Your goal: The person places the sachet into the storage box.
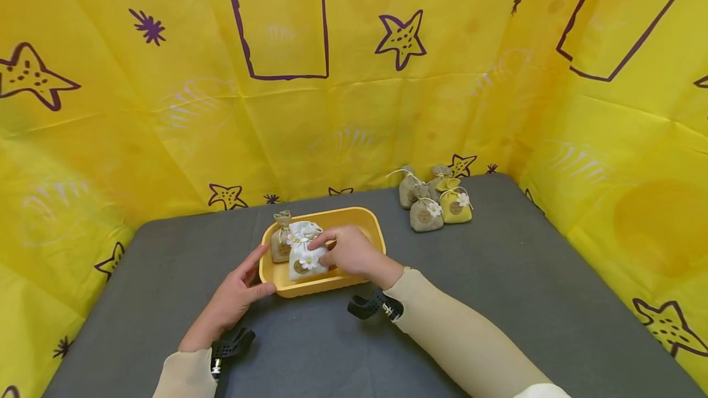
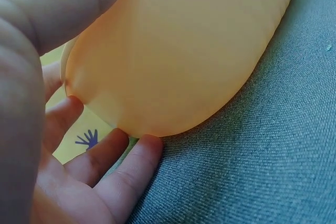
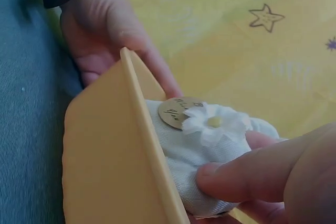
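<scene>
A yellow plastic tub (image 1: 354, 217) stands on the grey cloth. My left hand (image 1: 235, 296) holds its left end; in the left wrist view the fingertips (image 2: 149, 142) touch the outer wall, with the thumb along the side. My right hand (image 1: 354, 250) reaches over the near rim and pinches a white cloth pouch (image 1: 298, 253) between thumb and fingers. The pouch has a white flower (image 3: 212, 121) and a round brown tag (image 3: 172, 113). Left of it in the tub is a brown pouch (image 1: 280, 247), partly covered. A second white flower shows near the tied neck; whose it is, I cannot tell.
At the back right of the table stand several small tied pouches: a yellow one (image 1: 456, 209) with a flower, a tan one (image 1: 424, 217) with a flower, and others behind. A yellow patterned curtain (image 1: 354, 109) hangs along the back and sides.
</scene>
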The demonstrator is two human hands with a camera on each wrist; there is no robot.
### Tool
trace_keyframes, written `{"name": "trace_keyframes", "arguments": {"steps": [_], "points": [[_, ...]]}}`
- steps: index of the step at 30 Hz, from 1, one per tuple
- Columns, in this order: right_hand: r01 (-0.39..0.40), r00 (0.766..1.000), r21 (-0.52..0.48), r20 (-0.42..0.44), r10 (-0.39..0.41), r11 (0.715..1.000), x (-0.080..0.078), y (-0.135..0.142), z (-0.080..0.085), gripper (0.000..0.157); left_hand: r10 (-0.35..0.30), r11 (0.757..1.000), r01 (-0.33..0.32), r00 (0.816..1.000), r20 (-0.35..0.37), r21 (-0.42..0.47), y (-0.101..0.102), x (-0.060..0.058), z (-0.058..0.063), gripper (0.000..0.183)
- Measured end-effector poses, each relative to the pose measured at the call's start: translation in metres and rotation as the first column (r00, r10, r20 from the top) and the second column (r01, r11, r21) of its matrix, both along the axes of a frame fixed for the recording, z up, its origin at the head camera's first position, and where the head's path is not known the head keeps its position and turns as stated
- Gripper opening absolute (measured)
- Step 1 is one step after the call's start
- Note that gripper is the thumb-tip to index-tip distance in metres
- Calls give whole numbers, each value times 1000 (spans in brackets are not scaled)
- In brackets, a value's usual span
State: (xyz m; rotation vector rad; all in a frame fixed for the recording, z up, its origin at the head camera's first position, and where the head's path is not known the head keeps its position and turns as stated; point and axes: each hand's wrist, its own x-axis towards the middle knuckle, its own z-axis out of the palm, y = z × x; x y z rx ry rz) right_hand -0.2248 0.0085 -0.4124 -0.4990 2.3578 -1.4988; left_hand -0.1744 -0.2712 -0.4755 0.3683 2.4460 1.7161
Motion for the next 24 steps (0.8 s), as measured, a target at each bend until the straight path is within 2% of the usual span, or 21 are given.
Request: {"name": "trace_keyframes", "arguments": {"steps": [8,13,19,24], "points": [[-46,998,31,51,45,998,-4,-25,-3,32,-18,1000,18,999,-30,14,-1,1,1,82],[-66,996,37,71,63,997,-9,-40,-10,33,-10,1000,10,1000,-10,7,-2,4,1,83],[-114,992,102,69,108,988,-14,-41,-12,34,-10,1000,10,1000,-13,-3,-1,4,2,82],[-93,980,80,182,77,992,-13,-33,-7,33,0,1000,0,1000,-4,-16,0,1,3,83]]}}
